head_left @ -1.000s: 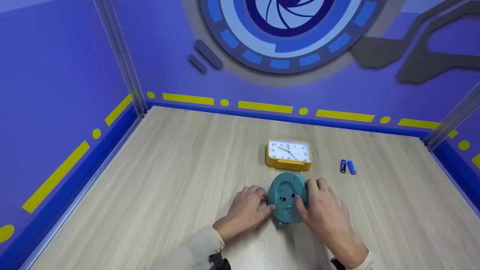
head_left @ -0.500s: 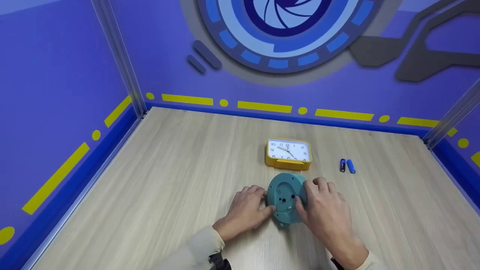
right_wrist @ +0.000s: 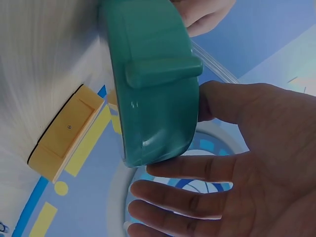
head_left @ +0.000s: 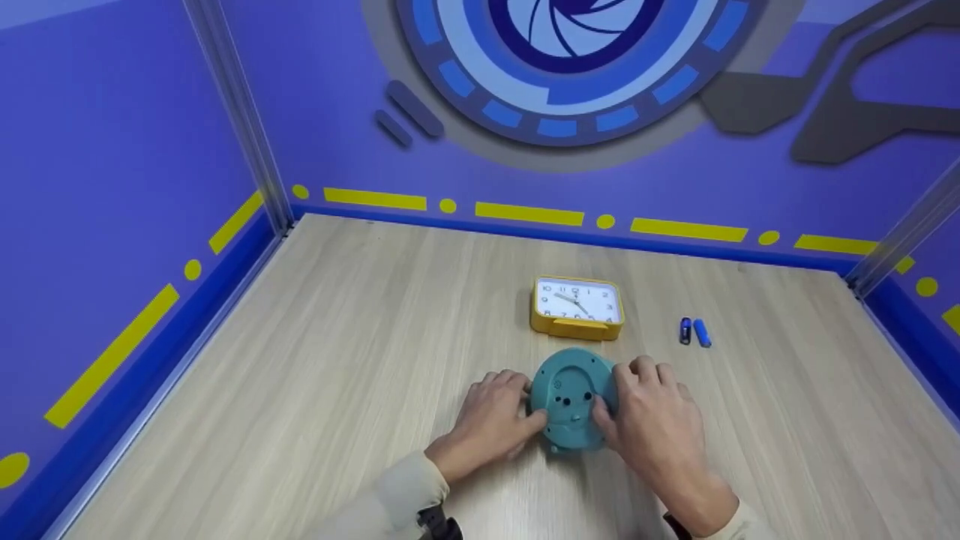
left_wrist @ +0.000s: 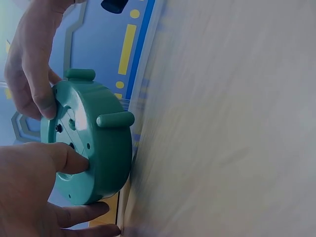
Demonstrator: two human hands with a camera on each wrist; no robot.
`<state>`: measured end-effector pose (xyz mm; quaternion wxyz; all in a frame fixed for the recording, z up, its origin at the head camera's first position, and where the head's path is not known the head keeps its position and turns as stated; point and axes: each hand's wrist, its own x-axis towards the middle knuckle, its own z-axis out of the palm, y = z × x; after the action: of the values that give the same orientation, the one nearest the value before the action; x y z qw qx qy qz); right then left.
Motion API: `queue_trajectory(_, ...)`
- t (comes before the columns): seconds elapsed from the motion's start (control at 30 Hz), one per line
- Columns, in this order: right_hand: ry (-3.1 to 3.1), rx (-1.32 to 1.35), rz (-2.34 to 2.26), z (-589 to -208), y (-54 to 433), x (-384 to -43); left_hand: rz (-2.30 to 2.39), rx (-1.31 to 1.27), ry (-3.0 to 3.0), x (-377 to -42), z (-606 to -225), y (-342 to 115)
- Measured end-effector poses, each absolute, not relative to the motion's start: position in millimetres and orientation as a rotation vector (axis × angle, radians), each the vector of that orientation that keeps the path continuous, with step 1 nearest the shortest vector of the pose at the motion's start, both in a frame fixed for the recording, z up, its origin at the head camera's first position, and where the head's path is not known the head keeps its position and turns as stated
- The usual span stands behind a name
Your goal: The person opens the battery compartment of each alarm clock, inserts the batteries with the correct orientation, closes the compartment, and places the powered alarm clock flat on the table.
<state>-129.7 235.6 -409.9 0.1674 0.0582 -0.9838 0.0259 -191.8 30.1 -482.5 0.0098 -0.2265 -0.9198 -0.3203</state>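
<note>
teal case (head_left: 574, 409), pinched by left hand (head_left: 489, 418) and right hand (head_left: 658, 424), has turned slightly.

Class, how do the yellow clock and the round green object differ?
Shape: the yellow clock is rectangular; the green object is round.
Visible side: in the head view, the yellow clock shows its numbered dial, the green object dark spots.
Handling: the left hand and right hand hold the green object; neither touches the yellow clock.
Shared: both are right of that view's centre.
</note>
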Motion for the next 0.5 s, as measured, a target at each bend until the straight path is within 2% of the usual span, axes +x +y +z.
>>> queue_trajectory(0.5,-2.949,0.097,0.163,-419.7,242.3,-140.7,-0.928,-0.680,-2.884,-194.8,-483.3,28.8)
